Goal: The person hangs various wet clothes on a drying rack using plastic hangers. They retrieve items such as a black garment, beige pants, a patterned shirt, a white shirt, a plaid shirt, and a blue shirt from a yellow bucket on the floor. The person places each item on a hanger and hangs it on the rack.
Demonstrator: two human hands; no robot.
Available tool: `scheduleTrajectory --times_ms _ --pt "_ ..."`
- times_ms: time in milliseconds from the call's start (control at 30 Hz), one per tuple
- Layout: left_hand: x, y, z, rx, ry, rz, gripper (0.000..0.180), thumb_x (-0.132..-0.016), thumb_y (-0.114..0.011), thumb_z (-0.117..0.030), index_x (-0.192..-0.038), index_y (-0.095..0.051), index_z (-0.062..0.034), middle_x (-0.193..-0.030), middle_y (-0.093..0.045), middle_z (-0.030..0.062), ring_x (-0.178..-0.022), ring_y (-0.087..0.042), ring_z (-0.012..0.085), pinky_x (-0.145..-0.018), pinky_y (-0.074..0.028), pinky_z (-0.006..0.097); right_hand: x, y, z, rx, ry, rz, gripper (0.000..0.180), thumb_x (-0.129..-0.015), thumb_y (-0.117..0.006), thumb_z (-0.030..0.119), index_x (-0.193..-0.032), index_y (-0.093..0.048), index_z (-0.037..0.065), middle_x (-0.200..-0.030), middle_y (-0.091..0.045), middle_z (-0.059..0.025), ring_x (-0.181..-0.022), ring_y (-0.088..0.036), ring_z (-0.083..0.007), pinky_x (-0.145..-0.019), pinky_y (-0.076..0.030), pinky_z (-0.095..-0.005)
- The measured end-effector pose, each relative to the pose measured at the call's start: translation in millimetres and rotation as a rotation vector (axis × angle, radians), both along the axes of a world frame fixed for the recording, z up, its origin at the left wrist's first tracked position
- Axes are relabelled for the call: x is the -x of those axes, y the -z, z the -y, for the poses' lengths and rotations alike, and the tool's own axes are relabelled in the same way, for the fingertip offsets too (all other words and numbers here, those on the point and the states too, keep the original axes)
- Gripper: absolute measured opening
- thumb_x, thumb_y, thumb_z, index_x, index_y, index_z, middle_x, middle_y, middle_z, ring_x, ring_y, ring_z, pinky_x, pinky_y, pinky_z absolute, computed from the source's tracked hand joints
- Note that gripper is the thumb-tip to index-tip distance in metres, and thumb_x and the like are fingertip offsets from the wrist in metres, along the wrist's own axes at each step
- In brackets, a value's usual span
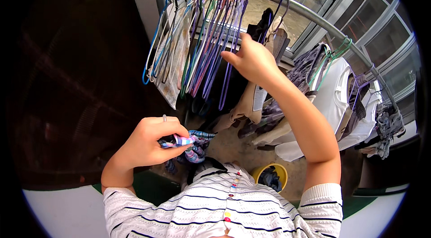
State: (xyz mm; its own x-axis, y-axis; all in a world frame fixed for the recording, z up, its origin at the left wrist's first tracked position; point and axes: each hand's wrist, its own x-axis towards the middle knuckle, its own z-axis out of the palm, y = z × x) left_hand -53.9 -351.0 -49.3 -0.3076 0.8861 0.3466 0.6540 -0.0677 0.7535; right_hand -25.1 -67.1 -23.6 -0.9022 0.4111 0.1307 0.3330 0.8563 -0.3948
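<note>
Wire hangers [202, 36] crowd the curved rail [287, 2] (little free space); right hand [253, 60], grip released, touches one, while left hand [150, 141] clenches a plaid cloth [193, 143].

A white rectangular tag [259, 98] hangs on the tan garment [244, 105].

Your left hand [150, 141] was drawn in close to your chest, fingers curled into a closed grip, elbow bent sharply. Your right arm reached up and forward, nearly straight; right hand [252, 59] raised, fingers loosely bent, fingertips pointing left.
</note>
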Motion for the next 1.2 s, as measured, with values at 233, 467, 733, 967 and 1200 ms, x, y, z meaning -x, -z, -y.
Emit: scheduleTrajectory --times_ms 233,467,733,967,1200 --pt "0 -1 1 0.031 0.067 0.008 0.016 -0.073 -0.078 -0.002 -0.084 -0.066 -0.0027 -0.073 -0.064 0.0074 -0.063 -0.063 0.0215 -0.057 -0.047 0.029 -12 35 -11 -0.098 0.103 -0.120 0.034 -0.087 -0.057 0.012 -0.118 -0.049 -0.001 -0.087 -0.067 -0.0151 -0.088 -0.066 -0.0350 -0.078 -0.050 -0.0428" --pt "-2 -1 -6 0.060 0.097 -0.021 0.017 -0.074 -0.078 -0.003 -0.086 -0.066 -0.0017 -0.076 -0.066 0.0083 -0.067 -0.065 0.0225 -0.060 -0.049 0.029 13 26 -16 0.607 0.110 -0.371 0.050 -0.095 -0.058 0.019 -0.137 -0.041 -0.004 -0.112 -0.061 -0.0125 -0.090 -0.064 -0.0200 -0.080 -0.054 -0.0324" --pt "-8 -1 -5 0.054 0.125 -0.015 0.017 -0.074 -0.078 -0.003 -0.085 -0.066 -0.0020 -0.077 -0.066 0.0080 -0.067 -0.065 0.0220 -0.060 -0.049 0.029 19 15 -16 1.145 0.104 -0.509 0.023 -0.097 -0.054 0.013 -0.117 -0.050 0.004 -0.086 -0.051 -0.0008 -0.068 -0.053 -0.0113 -0.065 -0.053 -0.0297" --pt "-6 1 -8 0.058 0.148 -0.014 0.017 -0.074 -0.077 -0.002 -0.088 -0.066 -0.0028 -0.077 -0.064 0.0079 -0.067 -0.063 0.0236 -0.060 -0.048 0.030 -32 -18 -27 1.200 -0.291 -0.654 0.019 -0.092 -0.054 0.006 -0.110 -0.048 0.002 -0.084 -0.053 -0.0045 -0.062 -0.054 -0.0128 -0.058 -0.052 -0.0284" --pt "-6 2 -25 0.081 0.109 -0.166 0.019 -0.077 -0.074 -0.006 -0.094 -0.065 -0.0059 -0.084 -0.060 0.0090 -0.074 -0.061 0.0276 -0.064 -0.048 0.035 -127 12 -10 1.494 -0.048 -0.407 0.041 -0.092 -0.066 0.011 -0.128 -0.047 0.004 -0.065 -0.043 0.0045 -0.050 -0.034 -0.0030 -0.043 -0.023 -0.0201"
